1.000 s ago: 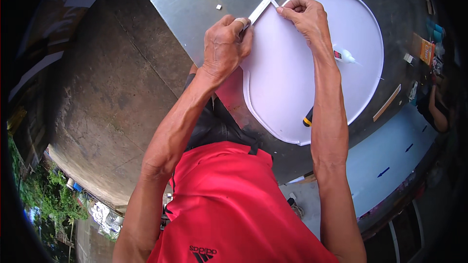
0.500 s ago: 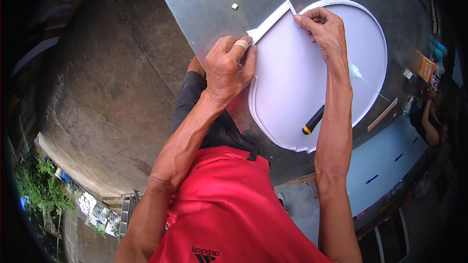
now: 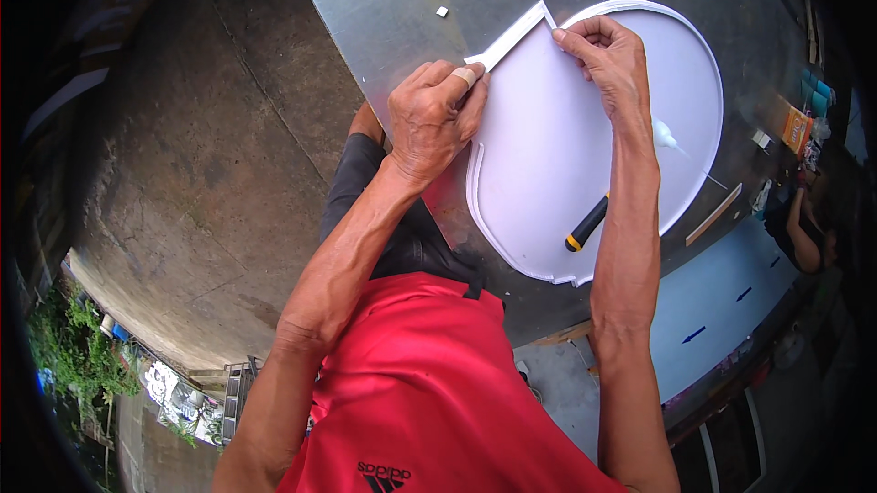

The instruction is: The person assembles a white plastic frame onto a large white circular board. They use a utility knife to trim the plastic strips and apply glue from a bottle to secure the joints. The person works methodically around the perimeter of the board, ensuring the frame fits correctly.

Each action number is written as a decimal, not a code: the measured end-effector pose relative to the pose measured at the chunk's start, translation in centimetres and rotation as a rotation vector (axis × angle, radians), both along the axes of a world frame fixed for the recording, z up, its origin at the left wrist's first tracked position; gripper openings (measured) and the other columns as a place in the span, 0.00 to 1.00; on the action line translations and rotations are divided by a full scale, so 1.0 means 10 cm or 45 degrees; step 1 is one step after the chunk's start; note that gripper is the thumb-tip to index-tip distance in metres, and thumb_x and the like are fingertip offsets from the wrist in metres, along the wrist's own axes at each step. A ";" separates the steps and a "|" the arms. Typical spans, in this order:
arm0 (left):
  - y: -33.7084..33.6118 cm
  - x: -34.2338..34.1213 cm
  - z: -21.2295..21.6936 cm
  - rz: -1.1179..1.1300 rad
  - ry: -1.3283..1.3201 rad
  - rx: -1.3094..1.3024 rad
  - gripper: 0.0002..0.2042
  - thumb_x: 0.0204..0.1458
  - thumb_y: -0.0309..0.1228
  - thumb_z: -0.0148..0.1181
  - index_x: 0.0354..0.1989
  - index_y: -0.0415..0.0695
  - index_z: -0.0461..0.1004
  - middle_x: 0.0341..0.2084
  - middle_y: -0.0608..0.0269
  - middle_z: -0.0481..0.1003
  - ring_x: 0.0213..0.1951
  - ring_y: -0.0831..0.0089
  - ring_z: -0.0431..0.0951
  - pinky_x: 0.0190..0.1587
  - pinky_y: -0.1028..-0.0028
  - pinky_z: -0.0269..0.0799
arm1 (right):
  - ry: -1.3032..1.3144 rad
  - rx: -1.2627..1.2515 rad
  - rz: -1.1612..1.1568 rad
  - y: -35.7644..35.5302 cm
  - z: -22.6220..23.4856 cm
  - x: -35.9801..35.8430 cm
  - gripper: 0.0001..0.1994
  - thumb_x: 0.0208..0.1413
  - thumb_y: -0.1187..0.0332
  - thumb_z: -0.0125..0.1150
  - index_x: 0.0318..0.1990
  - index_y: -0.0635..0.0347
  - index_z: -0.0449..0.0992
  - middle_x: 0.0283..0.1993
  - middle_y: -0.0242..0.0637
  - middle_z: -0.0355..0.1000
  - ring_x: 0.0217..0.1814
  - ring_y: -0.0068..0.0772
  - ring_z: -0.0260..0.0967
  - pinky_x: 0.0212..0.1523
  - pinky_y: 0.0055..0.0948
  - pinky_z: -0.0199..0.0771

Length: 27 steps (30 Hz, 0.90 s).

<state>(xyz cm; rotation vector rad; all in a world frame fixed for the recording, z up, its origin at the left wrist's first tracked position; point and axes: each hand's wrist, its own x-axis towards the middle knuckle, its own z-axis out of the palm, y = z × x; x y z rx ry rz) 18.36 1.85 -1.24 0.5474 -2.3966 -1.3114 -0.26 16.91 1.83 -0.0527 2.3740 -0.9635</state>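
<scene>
A large white panel (image 3: 539,164) with a rounded, notched outline lies on a grey metal table, a thin raised white rim along much of its edge. At its far left edge a white strip (image 3: 513,37) bends sharply at a corner. My left hand (image 3: 434,114), a bandage on one finger, pinches the strip's near end. My right hand (image 3: 610,59) pinches it just past the bend, thumb against index finger. On the panel rests a black-and-yellow handled tool (image 3: 586,226), its far end hidden by my right forearm. A white nozzle bottle (image 3: 664,134) is partly covered there too.
The metal table (image 3: 402,27) has a small white block (image 3: 442,11) on it. A wooden strip (image 3: 713,215) and an orange box (image 3: 797,130) lie to the right. Beyond a pale blue sheet (image 3: 731,287), another person's arm (image 3: 804,235) shows at the right.
My left hand has shifted slightly right and away from me, along with its end of the strip. My right hand stays nearly still at the bend.
</scene>
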 end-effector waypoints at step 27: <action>0.03 -0.01 -0.05 0.034 0.028 0.062 0.06 0.50 0.24 0.72 0.37 0.40 0.84 0.23 0.58 0.75 0.27 0.61 0.78 0.31 0.64 0.72 | 0.888 -0.246 0.918 -0.09 -0.20 0.55 0.14 0.52 0.78 0.71 0.47 0.57 0.84 0.35 0.33 0.77 0.39 0.35 0.77 0.39 0.34 0.82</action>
